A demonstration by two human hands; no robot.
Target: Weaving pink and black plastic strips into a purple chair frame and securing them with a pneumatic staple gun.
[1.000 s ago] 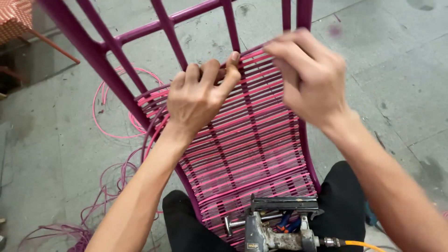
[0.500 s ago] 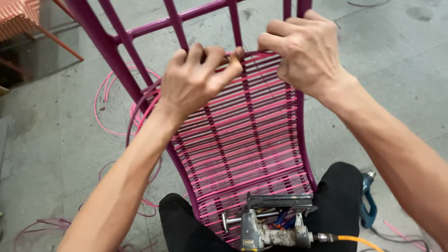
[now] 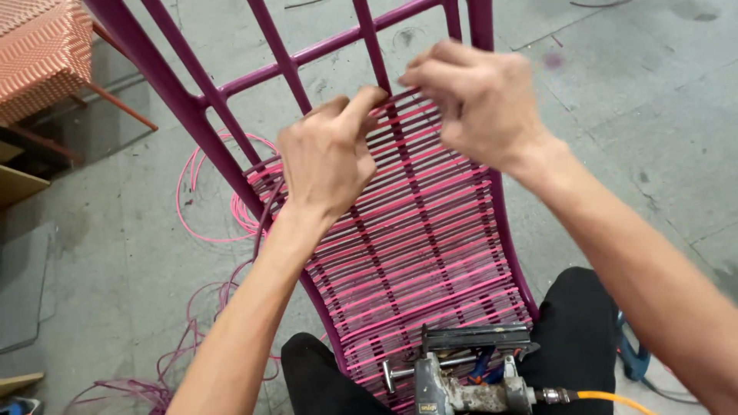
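pink cord (image 3: pixel 400 100) | pinched by both hands | staple gun (image 3: pixel 461 376) near

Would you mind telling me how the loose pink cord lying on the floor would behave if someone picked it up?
The pink cord would likely be floppy: it lies in loose curved loops on the floor. It looks thin, so probably light. More strands lie tangled lower down, so it may snag and drag others along.

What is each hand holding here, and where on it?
Both the left hand and right hand pinch the pink cord at the top row of the chair frame's weave.
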